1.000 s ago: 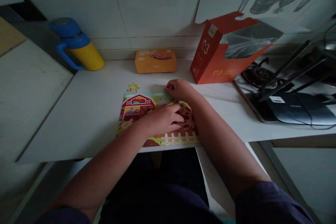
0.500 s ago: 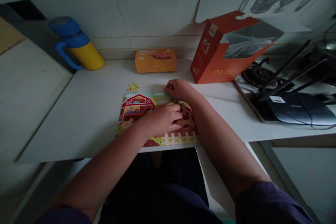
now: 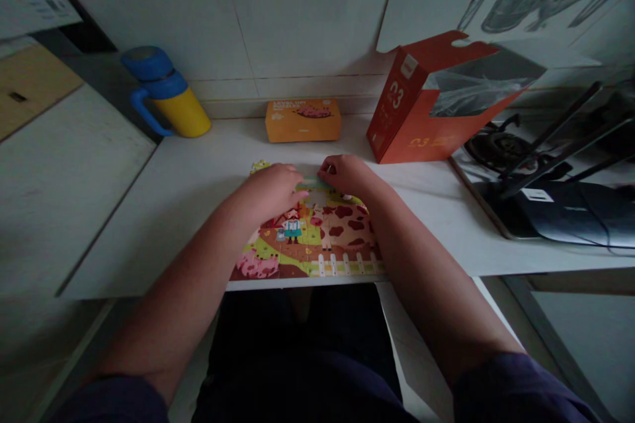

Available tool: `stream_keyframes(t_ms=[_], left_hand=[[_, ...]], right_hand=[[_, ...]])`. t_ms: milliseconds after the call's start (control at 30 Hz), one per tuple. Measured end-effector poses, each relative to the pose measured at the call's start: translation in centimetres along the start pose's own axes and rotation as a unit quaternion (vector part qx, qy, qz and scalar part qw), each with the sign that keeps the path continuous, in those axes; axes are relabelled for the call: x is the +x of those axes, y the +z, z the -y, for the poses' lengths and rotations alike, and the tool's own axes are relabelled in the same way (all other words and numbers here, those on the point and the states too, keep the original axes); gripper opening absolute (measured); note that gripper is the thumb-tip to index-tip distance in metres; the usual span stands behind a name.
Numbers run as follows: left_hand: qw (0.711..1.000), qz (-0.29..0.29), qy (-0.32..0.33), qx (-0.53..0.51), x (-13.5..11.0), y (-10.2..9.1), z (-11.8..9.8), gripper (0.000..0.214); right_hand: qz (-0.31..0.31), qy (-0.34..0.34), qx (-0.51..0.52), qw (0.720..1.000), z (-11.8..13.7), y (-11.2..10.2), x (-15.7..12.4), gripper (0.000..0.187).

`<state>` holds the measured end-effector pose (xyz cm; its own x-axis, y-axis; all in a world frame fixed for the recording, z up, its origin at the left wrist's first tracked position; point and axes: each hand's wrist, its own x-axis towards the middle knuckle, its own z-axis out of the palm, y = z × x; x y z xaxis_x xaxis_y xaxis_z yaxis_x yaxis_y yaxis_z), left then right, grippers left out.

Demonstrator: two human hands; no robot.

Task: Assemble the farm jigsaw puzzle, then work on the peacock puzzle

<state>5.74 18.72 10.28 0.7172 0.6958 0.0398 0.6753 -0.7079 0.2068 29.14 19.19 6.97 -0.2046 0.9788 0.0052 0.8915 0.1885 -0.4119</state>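
A farm jigsaw puzzle [image 3: 342, 238] with a brown-spotted cow, a farmer and a white fence lies flat at the counter's front edge. My left hand [image 3: 278, 190] is over its upper left part, palm down, thumb apart from the fingers, hiding most of the red barn. At the upper right edge of the puzzle, my right hand [image 3: 344, 173] has its fingers curled into a pinch; whatever is between the fingertips is too small to make out. A loose green puzzle piece [image 3: 260, 165] shows just beyond my left hand.
An orange puzzle box [image 3: 303, 122] stands against the wall. Behind on the left is a blue and yellow flask [image 3: 173, 96]. To the right stand an open red box [image 3: 421, 125] with plastic inside, a black router [image 3: 570, 211] with antennas, and a gas burner [image 3: 501, 149].
My left hand has moved from the middle of the puzzle to its upper left, uncovering the farmer and covering the barn. My right hand stays at the upper edge. The view has shifted slightly.
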Motion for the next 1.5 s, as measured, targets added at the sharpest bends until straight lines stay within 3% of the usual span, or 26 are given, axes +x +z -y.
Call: stream_keyframes(t_ms=[100,233,367,500,733,867,967,1100,1200,1300,1433,1500], left_hand=[[0.989,-0.035,-0.132,0.062,0.1,-1.2,5.5,0.022],[0.971,-0.037,-0.235,-0.007,0.0,-0.4,10.8,0.034],[0.942,-0.065,-0.307,-0.117,-0.3,1.3,12.9,0.048],[0.934,-0.08,-0.313,-0.15,-0.4,2.0,13.6,0.063],[0.921,-0.088,-0.34,-0.171,-0.2,2.2,13.8,0.061],[0.92,-0.108,-0.34,-0.163,-0.5,2.3,13.3,0.06],[0.928,-0.13,-0.309,-0.159,-0.7,2.7,13.3,0.057],[0.927,-0.157,-0.284,-0.19,-0.5,3.2,13.6,0.052],[0.91,-0.174,-0.268,-0.263,0.0,3.0,12.9,0.046],[0.884,-0.156,-0.225,-0.38,0.4,2.6,10.9,0.043],[0.863,-0.092,-0.133,-0.478,0.6,2.6,7.1,0.037],[0.857,-0.045,-0.093,-0.506,0.5,2.9,5.3,0.033]], right_hand=[[0.0,0.007,-0.004,1.0,0.1,-0.1,0.0,0.019],[0.001,0.006,0.004,1.0,0.0,-0.1,0.0,0.019],[-0.008,0.004,0.006,1.0,-0.2,0.2,0.1,0.021],[-0.011,-0.002,0.001,1.0,-0.4,0.5,0.2,0.022],[0.023,-0.018,0.021,0.999,-0.1,-0.4,-0.4,0.024],[0.144,-0.079,0.023,0.986,0.4,-1.7,-1.3,0.048],[0.213,-0.087,0.004,0.973,1.0,-2.1,-1.8,0.049],[0.219,-0.079,-0.007,0.973,1.4,-2.1,-1.9,0.049],[0.221,-0.089,-0.009,0.971,1.4,-2.1,-1.9,0.046],[0.19,-0.082,0.006,0.978,1.4,-2.1,-1.9,0.036],[0.011,-0.057,0.089,0.994,1.7,-1.8,-1.7,0.037],[-0.038,-0.062,0.143,0.987,2.0,-1.6,-1.6,0.045]])
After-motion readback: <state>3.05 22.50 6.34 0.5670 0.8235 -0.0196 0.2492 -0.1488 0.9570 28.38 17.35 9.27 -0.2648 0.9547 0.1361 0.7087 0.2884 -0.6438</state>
